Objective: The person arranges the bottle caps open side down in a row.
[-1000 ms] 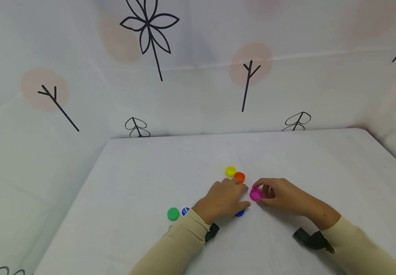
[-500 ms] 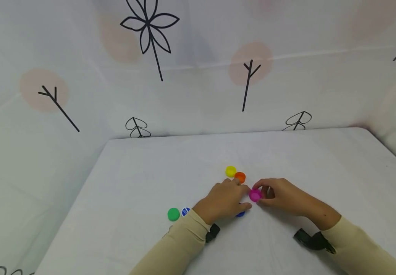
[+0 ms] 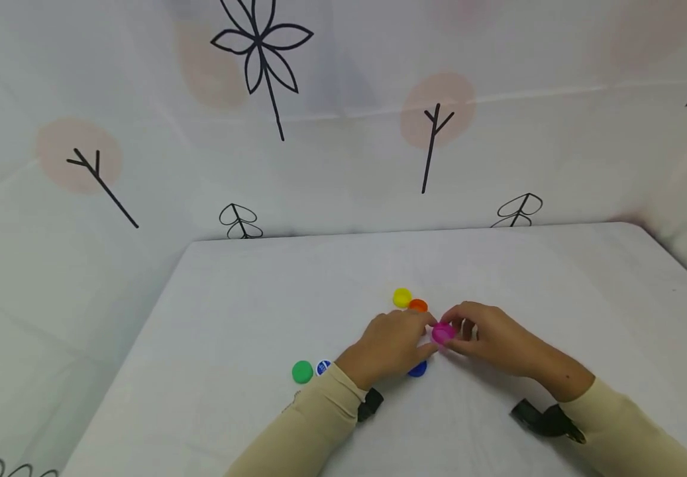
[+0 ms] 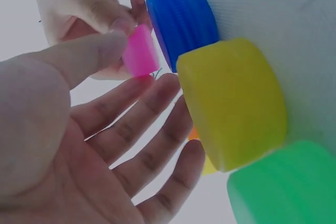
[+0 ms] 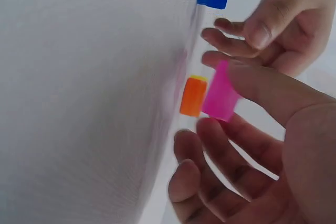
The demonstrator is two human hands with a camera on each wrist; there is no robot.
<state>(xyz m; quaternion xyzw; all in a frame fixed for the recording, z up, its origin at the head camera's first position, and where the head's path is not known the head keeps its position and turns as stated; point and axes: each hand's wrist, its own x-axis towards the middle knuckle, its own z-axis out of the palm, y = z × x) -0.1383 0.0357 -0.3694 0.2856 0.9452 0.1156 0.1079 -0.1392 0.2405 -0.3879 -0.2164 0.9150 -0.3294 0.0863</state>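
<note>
Between the thumb and fingertips of my right hand [image 3: 498, 339] is a pink cap [image 3: 442, 333], pinched and tilted; the right wrist view shows the pink cap [image 5: 221, 95] beside an orange cap [image 5: 193, 97]. My left hand [image 3: 386, 346] faces it, fingers spread and slightly bent, index fingertip at the cap's edge; whether it touches is unclear. A blue cap [image 3: 417, 369] lies below the left thumb. In the left wrist view, a blue cap [image 4: 184, 22], a large yellow cap [image 4: 233, 103] and a green cap [image 4: 294, 187] stand beside the left hand [image 4: 100, 145].
Beyond the left hand lie a yellow cap [image 3: 402, 297] and a partly covered orange cap [image 3: 418, 305]. Left of the left wrist are a green cap [image 3: 302, 371] and a blue-and-white cap [image 3: 322, 367]. A patterned cloth hangs behind the white table [image 3: 260, 285].
My right hand has moved slightly up and left with the pink cap, which now tilts. The left fingers have shifted a little, and the left thumb uncovers more of the blue cap.
</note>
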